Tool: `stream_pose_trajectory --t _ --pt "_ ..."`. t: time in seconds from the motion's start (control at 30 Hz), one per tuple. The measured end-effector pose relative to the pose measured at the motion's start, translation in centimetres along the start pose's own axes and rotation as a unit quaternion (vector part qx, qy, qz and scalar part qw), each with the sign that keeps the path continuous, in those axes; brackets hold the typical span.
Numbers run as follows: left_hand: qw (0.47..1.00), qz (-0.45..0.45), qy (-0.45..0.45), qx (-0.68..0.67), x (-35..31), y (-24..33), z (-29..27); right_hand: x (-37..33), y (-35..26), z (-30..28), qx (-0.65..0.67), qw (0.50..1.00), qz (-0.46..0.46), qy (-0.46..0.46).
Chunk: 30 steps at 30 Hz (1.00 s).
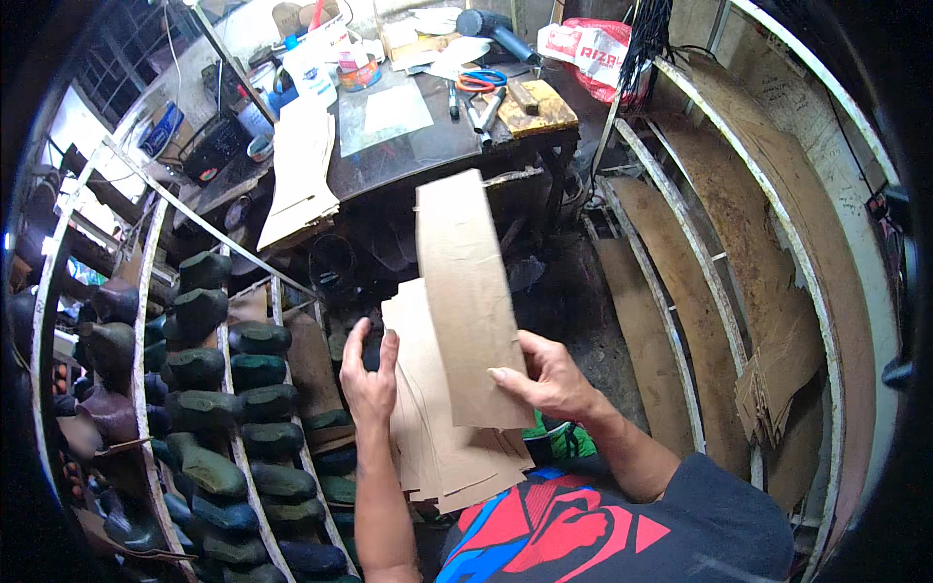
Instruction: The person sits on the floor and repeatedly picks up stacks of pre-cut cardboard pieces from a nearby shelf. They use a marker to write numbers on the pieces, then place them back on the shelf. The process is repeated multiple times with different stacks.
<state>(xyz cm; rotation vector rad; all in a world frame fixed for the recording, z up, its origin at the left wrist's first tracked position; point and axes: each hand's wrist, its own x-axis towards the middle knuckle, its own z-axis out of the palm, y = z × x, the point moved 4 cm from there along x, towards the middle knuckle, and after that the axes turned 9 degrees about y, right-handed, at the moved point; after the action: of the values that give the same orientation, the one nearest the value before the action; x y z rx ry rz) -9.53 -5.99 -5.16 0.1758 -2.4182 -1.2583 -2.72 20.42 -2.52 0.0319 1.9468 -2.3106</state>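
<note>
My right hand [552,381] grips a long brown cardboard piece [466,291] by its lower right edge, thumb on the face toward me. The piece stands tilted up in front of me. Behind and below it, a stack of similar cardboard pieces [413,389] rests near my lap, its edges fanned unevenly. What supports the stack is hidden. To the left of the stack is my left hand [369,384], thumb and forefinger raised and apart, with nothing between them. Its other fingers are partly hidden.
Ahead stands a dark workbench [379,175] bearing pale sheets [303,160], coiled cable [481,81], a heat-gun-like tool [496,34] and a yellowish block [537,105]. A rack of dark shoe lasts [204,403] rises on my left. On the right, a metal-framed rack [714,262] holds large brown sheets [671,291].
</note>
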Motion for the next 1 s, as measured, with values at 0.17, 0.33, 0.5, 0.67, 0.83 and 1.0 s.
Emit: stream_pose_trajectory --t 0.17,0.33,0.5,0.67,0.83,1.0 --pt "0.948 -0.078 -0.235 0.202 1.0 -5.1 3.7 -0.9 0.6 -3.4 -0.012 0.998 0.019 0.057" --pt "0.969 -0.087 -0.191 0.134 0.1 -3.3 4.2 0.0 -0.8 -3.8 0.034 0.998 0.014 0.045" --pt "0.981 -0.070 -0.171 0.057 0.1 -4.2 4.7 1.9 -1.8 -3.0 0.027 0.998 -0.040 -0.038" --pt "0.983 -0.060 -0.171 0.029 -0.4 -4.5 4.9 10.5 -5.2 -1.9 0.037 0.992 -0.090 -0.078" --pt "0.972 -0.128 -0.164 -0.110 -1.3 -1.9 2.5 19.9 -8.9 -2.4 -0.197 0.949 -0.160 0.185" --pt "0.925 -0.246 -0.082 -0.279 -1.7 -2.7 -3.6 12.0 -3.4 -1.5 -0.150 0.964 -0.189 0.112"
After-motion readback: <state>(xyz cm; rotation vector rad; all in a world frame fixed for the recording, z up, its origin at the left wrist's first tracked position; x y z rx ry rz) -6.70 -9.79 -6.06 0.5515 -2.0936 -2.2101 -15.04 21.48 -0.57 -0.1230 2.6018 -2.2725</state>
